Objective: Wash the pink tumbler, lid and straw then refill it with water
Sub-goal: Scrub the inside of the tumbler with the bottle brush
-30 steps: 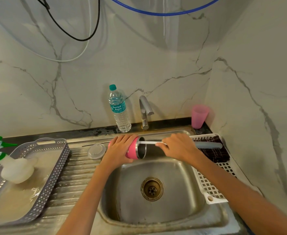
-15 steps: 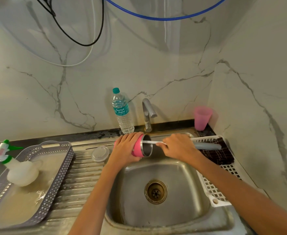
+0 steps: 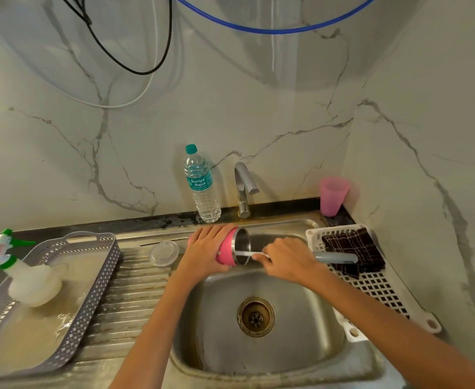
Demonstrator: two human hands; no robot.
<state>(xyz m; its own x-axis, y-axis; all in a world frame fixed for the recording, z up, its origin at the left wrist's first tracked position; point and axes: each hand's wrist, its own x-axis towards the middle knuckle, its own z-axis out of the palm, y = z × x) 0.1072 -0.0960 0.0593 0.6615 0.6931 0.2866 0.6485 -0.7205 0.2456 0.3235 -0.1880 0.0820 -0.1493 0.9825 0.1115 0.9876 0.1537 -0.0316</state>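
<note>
My left hand (image 3: 207, 252) grips the pink tumbler (image 3: 227, 252), held on its side above the steel sink (image 3: 309, 327), steel mouth facing right. My right hand (image 3: 286, 261) holds a bottle brush (image 3: 336, 258) by its grey handle; the thin white stem runs left into the tumbler's mouth, and the brush head is hidden inside. The clear lid (image 3: 164, 253) lies flat on the ribbed drainboard, left of the tumbler. A thin metal straw (image 3: 163, 241) lies behind the lid.
A water bottle (image 3: 202, 186) and the tap (image 3: 243, 189) stand at the wall. A pink cup (image 3: 333, 195) sits in the right corner. A white rack (image 3: 376, 290) holds a dark cloth (image 3: 354, 252). At left, a grey tray (image 3: 90, 293) holds a spray bottle (image 3: 26, 273).
The view has shifted slightly left. The tumbler's mouth has tilted a little more towards me, and the brush stem sits lower across its rim. Both hands keep their grip.
</note>
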